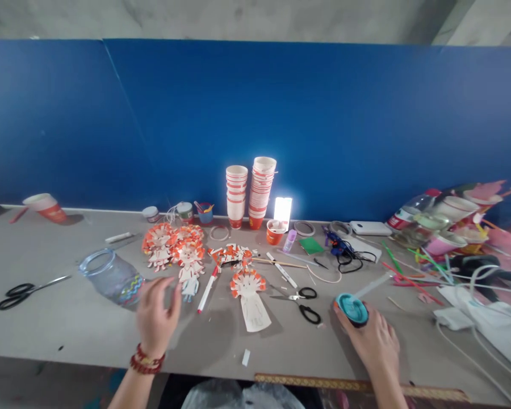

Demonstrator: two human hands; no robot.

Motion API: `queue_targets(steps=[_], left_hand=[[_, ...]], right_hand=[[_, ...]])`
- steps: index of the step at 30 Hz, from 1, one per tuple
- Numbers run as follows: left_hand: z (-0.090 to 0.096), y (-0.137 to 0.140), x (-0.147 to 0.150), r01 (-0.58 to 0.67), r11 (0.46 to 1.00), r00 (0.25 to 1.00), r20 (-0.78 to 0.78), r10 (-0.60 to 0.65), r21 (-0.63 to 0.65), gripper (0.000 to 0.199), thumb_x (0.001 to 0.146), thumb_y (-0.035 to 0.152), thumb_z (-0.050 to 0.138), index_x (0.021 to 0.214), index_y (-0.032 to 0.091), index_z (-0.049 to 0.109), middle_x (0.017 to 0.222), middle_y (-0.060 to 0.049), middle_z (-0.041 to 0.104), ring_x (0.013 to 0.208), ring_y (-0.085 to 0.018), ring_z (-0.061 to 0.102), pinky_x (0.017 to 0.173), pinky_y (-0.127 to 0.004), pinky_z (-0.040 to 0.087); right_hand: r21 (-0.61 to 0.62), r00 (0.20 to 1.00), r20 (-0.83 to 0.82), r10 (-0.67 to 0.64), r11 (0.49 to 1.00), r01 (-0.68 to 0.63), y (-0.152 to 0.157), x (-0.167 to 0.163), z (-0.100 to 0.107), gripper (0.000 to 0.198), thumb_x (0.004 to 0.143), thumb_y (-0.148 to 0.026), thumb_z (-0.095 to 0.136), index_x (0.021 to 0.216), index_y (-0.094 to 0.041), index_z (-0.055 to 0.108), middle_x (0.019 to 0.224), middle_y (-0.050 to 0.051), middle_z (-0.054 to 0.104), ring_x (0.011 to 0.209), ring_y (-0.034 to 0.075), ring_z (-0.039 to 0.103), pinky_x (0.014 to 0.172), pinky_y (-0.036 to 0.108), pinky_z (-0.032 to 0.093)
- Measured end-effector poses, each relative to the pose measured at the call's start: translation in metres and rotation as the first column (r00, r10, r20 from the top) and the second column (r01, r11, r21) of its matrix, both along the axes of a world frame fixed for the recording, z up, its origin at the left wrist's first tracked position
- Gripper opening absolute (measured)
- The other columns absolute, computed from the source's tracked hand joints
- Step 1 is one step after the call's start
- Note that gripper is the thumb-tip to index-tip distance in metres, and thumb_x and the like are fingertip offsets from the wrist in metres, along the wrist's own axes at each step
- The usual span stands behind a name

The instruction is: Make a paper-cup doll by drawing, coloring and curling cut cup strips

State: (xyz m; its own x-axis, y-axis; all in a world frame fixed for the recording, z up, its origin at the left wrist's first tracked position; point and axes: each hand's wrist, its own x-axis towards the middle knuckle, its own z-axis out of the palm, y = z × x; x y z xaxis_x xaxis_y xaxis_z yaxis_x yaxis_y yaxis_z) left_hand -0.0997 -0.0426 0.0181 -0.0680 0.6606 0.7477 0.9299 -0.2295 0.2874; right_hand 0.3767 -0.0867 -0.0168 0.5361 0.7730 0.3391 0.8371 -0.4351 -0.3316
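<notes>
My right hand [378, 338] is wrapped round a round teal-topped container [352, 308] with an orange and dark side. My left hand [156, 318] is raised at the right side of a glass jar [113, 279] with a zigzag band. Its fingers are curved and apart; whether they touch the jar I cannot tell. Between my hands lies a paper figure [251, 307] with an orange-and-white fringed head and pencil lines on its body. Black-handled scissors [305, 301] lie open beside it. A red-and-white marker [208, 289] and several more fringed figures [189, 255] lie near my left hand.
Two tall stacks of paper cups [262, 196] stand at the back before the blue panel [281, 113]. A lit phone [283, 211] leans there. Other scissors [23, 292] lie far left. Bottles, cups, straws and white cables [477, 289] crowd the right. A patterned strip [302, 382] runs along the front edge.
</notes>
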Motion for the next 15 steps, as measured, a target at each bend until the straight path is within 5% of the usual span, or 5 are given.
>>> queue_targets(steps=[2,4,8,10,15], left_hand=[[0.002,-0.012,-0.033,-0.28,0.935,0.956,0.152,0.251,0.219,0.051,0.079,0.035,0.069,0.12,0.012,0.049,0.121,-0.018,0.055,0.119,-0.031,0.05,0.105,-0.048,0.038],[0.002,-0.017,-0.061,-0.428,0.871,0.89,0.282,0.359,0.241,0.087,0.067,0.044,0.078,0.134,0.008,0.036,0.137,-0.023,0.041,0.127,-0.035,0.041,0.103,-0.049,0.04],[0.003,-0.001,-0.091,-0.332,0.924,0.8,0.463,0.382,-0.188,0.116,0.063,0.057,0.076,0.147,0.014,0.008,0.146,-0.02,0.034,0.128,-0.036,0.045,0.102,-0.051,0.042],[0.005,0.01,-0.096,-0.28,0.872,0.749,0.477,0.46,-0.4,0.111,0.065,0.059,0.074,0.146,0.014,0.013,0.142,-0.019,0.04,0.123,-0.039,0.049,0.1,-0.054,0.043],[0.019,0.013,-0.089,-0.329,0.842,0.75,0.424,0.508,-0.427,0.099,0.063,0.06,0.074,0.139,0.013,0.031,0.13,-0.017,0.053,0.115,-0.041,0.056,0.093,-0.056,0.048]], right_hand=[[0.019,1.0,-0.015,0.014,1.0,-0.014,-0.001,0.001,0.001,0.07,0.072,-0.075,0.042,0.105,-0.015,0.058,0.098,0.018,0.065,0.1,0.039,0.059,0.083,0.049,0.046],[0.056,1.0,-0.019,0.011,0.998,-0.01,-0.004,0.0,0.005,0.071,0.073,-0.074,0.043,0.111,-0.015,0.056,0.106,0.019,0.064,0.107,0.041,0.056,0.08,0.05,0.048],[0.185,0.995,0.04,0.087,0.978,-0.093,-0.008,-0.006,0.02,0.073,0.076,-0.07,0.047,0.125,-0.016,0.05,0.118,0.019,0.059,0.115,0.04,0.052,0.08,0.051,0.05],[0.229,0.978,0.095,0.184,0.952,-0.201,-0.009,-0.011,0.03,0.071,0.078,-0.066,0.049,0.128,-0.016,0.05,0.117,0.018,0.058,0.111,0.038,0.055,0.081,0.048,0.051],[0.251,0.902,0.289,0.321,0.884,-0.395,0.0,-0.02,0.067,0.067,0.083,-0.049,0.056,0.138,-0.013,0.043,0.118,0.018,0.056,0.107,0.033,0.058,0.086,0.044,0.052]])
